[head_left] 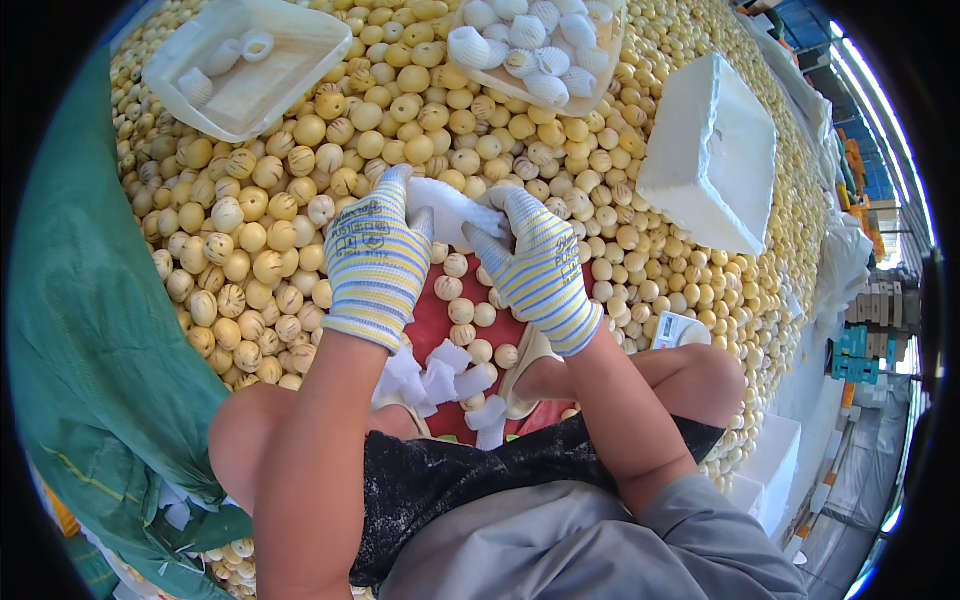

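Observation:
Between my two striped work gloves stretches a white foam net sleeve (450, 207). My left hand (376, 262) pinches its left end, with the thumb on the near side. The other end is closed in the fingers of my right hand (541, 268). Whether a fruit sits inside the sleeve I cannot tell. Around and under the hands lie masses of round yellow pepino melons (267, 267), some with purple streaks. Below the hands, several loose foam sleeves (437, 383) and a few melons rest on a red cloth (428, 312) between my feet.
A white tub (300, 84) at the far left holds a few foam sleeves. Another tub (606, 96) is heaped with sleeved fruit (527, 32). A white foam box (690, 165) lies tilted at right, above a small scale (680, 331). Green cloth (100, 300) covers the left side.

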`<action>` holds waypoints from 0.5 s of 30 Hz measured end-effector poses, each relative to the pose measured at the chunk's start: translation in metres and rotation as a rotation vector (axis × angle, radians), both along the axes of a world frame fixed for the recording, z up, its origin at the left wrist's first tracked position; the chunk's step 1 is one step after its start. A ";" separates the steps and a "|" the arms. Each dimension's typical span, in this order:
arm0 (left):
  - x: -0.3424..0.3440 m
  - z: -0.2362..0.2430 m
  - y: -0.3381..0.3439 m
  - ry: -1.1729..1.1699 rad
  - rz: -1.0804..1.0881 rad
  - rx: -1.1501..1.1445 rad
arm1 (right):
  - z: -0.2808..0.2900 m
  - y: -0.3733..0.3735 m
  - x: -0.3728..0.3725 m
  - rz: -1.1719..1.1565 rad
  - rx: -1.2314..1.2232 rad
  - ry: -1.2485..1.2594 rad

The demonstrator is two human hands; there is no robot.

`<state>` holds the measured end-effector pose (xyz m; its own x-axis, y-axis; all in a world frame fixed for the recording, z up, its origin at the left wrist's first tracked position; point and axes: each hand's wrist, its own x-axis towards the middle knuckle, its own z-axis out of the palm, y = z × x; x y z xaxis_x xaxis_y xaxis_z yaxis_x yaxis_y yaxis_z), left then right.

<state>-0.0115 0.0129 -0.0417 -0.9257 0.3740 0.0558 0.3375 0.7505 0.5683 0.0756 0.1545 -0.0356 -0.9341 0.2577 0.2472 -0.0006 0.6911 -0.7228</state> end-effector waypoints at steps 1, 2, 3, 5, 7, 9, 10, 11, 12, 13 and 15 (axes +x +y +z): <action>0.002 0.004 0.002 0.013 -0.023 -0.068 | -0.002 0.003 0.002 -0.008 0.044 0.019; 0.004 0.005 0.005 0.046 -0.038 -0.101 | -0.002 0.002 0.003 -0.019 0.039 0.054; 0.006 0.006 0.005 0.100 -0.049 -0.102 | 0.001 0.001 0.005 -0.046 -0.008 0.017; 0.008 0.005 0.005 0.210 -0.070 -0.106 | 0.007 0.000 0.007 -0.098 -0.103 -0.056; 0.006 0.003 0.011 0.295 -0.166 0.102 | 0.003 0.014 0.009 -0.132 -0.214 -0.138; 0.007 0.005 0.014 0.322 -0.272 0.357 | -0.004 0.023 0.009 -0.173 -0.426 -0.153; 0.004 0.002 0.012 0.266 -0.324 0.466 | 0.004 0.025 0.012 -0.159 -0.535 -0.182; 0.001 0.002 0.011 0.055 -0.319 0.607 | 0.008 0.025 0.012 -0.143 -0.585 -0.149; -0.002 0.004 0.009 -0.159 -0.306 0.742 | 0.011 0.025 0.012 -0.125 -0.634 -0.118; -0.002 0.013 0.012 -0.383 -0.298 0.876 | 0.011 0.027 0.014 -0.117 -0.681 -0.087; 0.002 0.028 0.006 -0.674 -0.302 0.938 | 0.009 0.024 0.014 -0.054 -0.668 -0.025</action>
<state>-0.0096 0.0193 -0.0141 -0.7552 0.6542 -0.0402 -0.1479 -0.1104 0.9828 0.0898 0.1787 -0.0268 -0.9189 0.3946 -0.0033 0.0436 0.0934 -0.9947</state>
